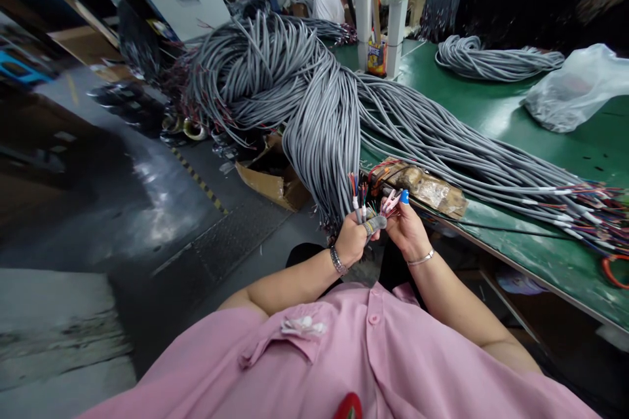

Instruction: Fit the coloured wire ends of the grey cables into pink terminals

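Note:
Low in front of me, my left hand point(350, 239) is closed around the ends of a few grey cables point(359, 213). Red, blue and dark wires point(354, 184) fan out above white bands near the cable tips. A grey wrap covers my left thumb. My right hand point(410, 234) is beside it, fingers pinched at a spray of thin coloured wires point(388, 211); a blue cover sits on one fingertip. Fingers partly hide where the wires are gripped. Just beyond the hands, a large bundle of grey cables point(327, 124) hangs over the table edge.
The green table point(491, 111) carries long grey cables, a taped brown block point(427, 186), a coiled cable bundle point(496, 60) and a plastic bag point(574, 91). A white post point(362, 6) rises behind. An opened cardboard box point(270, 180) is on the floor. Another person point(329, 0) sits beyond.

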Motion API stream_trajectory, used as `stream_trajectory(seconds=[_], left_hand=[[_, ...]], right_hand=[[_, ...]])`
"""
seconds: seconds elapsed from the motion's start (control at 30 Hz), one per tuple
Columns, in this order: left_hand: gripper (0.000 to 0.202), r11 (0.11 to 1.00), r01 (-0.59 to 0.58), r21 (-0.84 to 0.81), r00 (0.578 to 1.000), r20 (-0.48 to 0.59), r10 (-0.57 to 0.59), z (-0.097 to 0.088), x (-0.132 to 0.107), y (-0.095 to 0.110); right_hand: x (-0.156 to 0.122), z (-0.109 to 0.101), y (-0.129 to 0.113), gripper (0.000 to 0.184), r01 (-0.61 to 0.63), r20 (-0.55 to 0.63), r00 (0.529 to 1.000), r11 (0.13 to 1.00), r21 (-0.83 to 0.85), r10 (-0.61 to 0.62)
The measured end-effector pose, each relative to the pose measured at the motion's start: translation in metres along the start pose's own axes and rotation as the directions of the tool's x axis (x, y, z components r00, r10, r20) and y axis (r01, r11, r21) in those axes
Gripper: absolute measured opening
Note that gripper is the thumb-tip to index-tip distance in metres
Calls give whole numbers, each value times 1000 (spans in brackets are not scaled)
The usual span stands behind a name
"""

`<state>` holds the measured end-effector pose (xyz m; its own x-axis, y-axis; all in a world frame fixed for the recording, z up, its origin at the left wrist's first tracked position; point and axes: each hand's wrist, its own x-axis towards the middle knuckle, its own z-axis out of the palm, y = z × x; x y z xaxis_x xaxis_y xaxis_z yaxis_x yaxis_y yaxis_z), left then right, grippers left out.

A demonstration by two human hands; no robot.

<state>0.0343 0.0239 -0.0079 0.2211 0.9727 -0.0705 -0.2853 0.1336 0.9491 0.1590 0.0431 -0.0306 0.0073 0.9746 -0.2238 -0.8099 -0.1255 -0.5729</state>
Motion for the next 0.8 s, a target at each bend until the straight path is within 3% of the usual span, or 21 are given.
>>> stream_trajectory(seconds=[0.53,0.8], left_hand=[[32,1000,10,-14,999,35,-9,-4,-2,-5],[34,999,8,49,1000,21,-9,-6,-4,-5]], right_hand=[[-3,4,-2,25,-3,-60,998,999,34,5],[-4,4,-3,27,-18,-36,999,998,55,20]])
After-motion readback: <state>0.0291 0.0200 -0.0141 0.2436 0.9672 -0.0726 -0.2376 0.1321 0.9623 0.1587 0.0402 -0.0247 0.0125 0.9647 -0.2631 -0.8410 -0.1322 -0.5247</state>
